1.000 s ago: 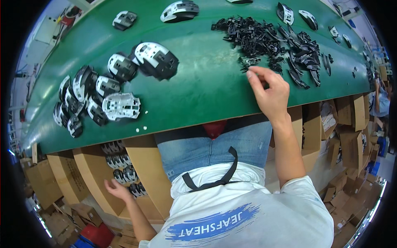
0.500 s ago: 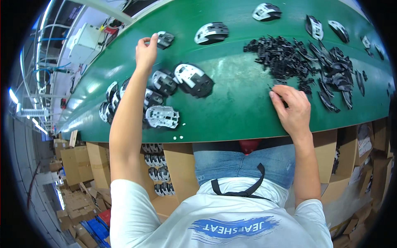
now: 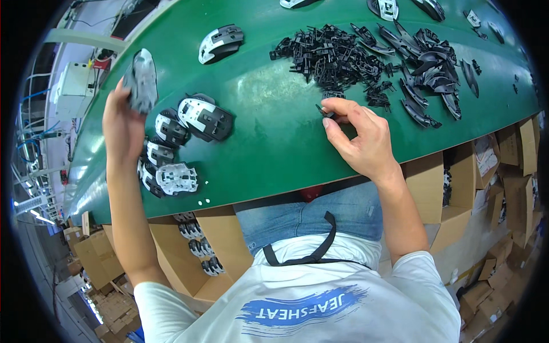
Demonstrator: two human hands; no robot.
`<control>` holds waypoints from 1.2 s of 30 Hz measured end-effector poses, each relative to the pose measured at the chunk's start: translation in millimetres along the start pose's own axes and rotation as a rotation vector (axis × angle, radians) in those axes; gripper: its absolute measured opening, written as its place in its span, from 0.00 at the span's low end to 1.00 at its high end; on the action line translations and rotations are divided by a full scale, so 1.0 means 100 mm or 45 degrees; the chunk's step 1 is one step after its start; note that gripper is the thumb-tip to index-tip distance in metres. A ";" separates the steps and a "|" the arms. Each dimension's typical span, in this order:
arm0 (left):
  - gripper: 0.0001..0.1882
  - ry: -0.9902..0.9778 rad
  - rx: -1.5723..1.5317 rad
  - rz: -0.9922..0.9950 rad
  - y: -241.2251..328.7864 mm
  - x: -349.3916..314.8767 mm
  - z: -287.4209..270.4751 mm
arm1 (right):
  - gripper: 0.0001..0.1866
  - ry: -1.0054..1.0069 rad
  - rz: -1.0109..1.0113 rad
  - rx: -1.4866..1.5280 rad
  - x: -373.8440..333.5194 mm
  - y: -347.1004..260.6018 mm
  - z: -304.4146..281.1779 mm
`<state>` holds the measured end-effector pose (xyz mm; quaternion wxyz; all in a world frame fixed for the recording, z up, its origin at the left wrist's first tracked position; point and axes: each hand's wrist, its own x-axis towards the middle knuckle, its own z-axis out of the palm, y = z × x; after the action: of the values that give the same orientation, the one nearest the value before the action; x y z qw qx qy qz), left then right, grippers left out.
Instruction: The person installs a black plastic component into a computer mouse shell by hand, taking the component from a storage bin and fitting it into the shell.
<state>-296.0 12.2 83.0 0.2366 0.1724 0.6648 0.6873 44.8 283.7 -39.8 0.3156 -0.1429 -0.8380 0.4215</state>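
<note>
My left hand point(image 3: 123, 120) is closed round a grey and black computer mouse shell point(image 3: 143, 83), lifted above the far left of the green table. Part of its grip is hidden behind the fingers. My right hand point(image 3: 361, 134) pinches a small black plastic part point(image 3: 323, 111) between thumb and forefinger, just in front of a pile of small black plastic clips point(image 3: 331, 57). Between my arms, at the left, lie several white and black mouse shells point(image 3: 206, 117). A pale shell point(image 3: 176, 178) rests near the front edge, its inner side showing.
Another mouse shell point(image 3: 221, 43) sits farther back on the green table point(image 3: 269, 143). Curved black side pieces point(image 3: 429, 71) are heaped at the right. Small white bits point(image 3: 204, 202) lie near the front edge. Below it, a cardboard box point(image 3: 220, 234) holds rows of mouse shells.
My left hand has taken hold of the mouse shell at the back and raised it. My right hand still pinches the small black part, now more plainly seen. The whole view has shifted.
</note>
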 end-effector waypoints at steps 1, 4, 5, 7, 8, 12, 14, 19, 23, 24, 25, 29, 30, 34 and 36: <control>0.32 -0.025 -0.105 -0.028 0.08 -0.39 0.19 | 0.18 -0.054 -0.093 -0.045 0.03 0.01 -0.02; 0.41 -0.039 -0.370 -0.160 -0.02 -1.40 0.64 | 0.19 -0.183 -0.140 0.064 0.03 0.00 -0.03; 0.44 -0.097 -0.442 -0.235 -0.13 -1.61 0.72 | 0.20 -0.225 -0.074 0.207 0.01 -0.01 -0.02; 0.47 -0.155 -0.575 -0.368 -0.39 -1.91 0.82 | 0.19 -0.273 0.100 0.416 -0.04 -0.20 -0.06; 0.48 -0.169 -0.634 -0.432 -0.49 -2.01 0.86 | 0.18 -0.284 0.291 0.611 -0.09 -0.28 -0.09; 0.45 -0.129 -1.114 -0.623 -0.86 -2.25 1.10 | 0.11 -0.422 0.126 0.752 -0.25 -0.40 -0.09; 0.43 -0.179 -1.174 -0.625 -0.96 -2.30 1.23 | 0.12 -0.414 0.171 0.813 -0.29 -0.54 -0.08; 0.38 -0.196 -1.379 -0.579 -1.05 -2.32 1.31 | 0.18 -0.597 0.119 0.667 -0.31 -0.86 -0.14; 0.34 -0.172 -1.300 -0.544 -1.02 -2.31 1.36 | 0.22 -0.451 0.280 0.608 -0.45 -1.17 -0.10; 0.34 -0.217 -1.239 -0.473 -1.03 -2.33 1.38 | 0.24 -0.470 0.248 0.583 -0.46 -1.19 -0.11; 0.32 -0.254 -1.250 -0.382 -1.07 -2.36 1.41 | 0.24 -0.526 0.094 0.467 -0.44 -1.16 -0.09; 0.32 -0.088 -1.241 -0.374 -1.04 -2.47 1.48 | 0.17 -0.406 0.153 0.517 -0.49 -1.35 0.14; 0.32 -0.085 -1.236 -0.376 -1.07 -2.47 1.47 | 0.17 -0.406 0.154 0.523 -0.51 -1.33 0.13; 0.32 -0.215 -1.346 -0.186 -1.15 -2.50 1.45 | 0.12 -0.552 0.053 0.380 -0.58 -1.31 0.12; 0.31 -0.186 -1.331 -0.208 -1.13 -2.52 1.44 | 0.12 -0.506 -0.012 0.256 -0.62 -1.31 0.11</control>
<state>3.4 -7.6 -2.0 0.3894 0.0267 0.2268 0.8923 88.5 166.8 34.4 0.1590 -0.0207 -0.8382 0.5213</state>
